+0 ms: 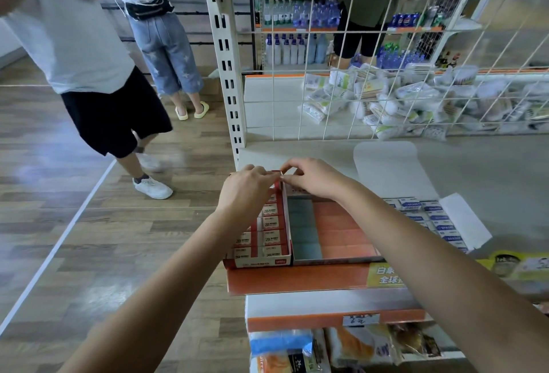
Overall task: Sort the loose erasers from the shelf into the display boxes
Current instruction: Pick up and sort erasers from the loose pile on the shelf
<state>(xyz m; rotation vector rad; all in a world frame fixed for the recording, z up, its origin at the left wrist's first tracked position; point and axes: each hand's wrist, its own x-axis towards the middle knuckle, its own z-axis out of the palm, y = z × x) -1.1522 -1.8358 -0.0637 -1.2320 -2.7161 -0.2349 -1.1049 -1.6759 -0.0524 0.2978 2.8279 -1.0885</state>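
Red-edged display box [269,228] of 2B erasers [271,223] lies under my hands; left hand [248,187] and right hand [313,176] pinch its far rim.

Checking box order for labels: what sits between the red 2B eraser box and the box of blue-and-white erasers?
Head view: an open display box of bare grey-green and orange eraser blocks sits between the red-and-white 2B eraser box and the white box of blue-and-white wrapped erasers.
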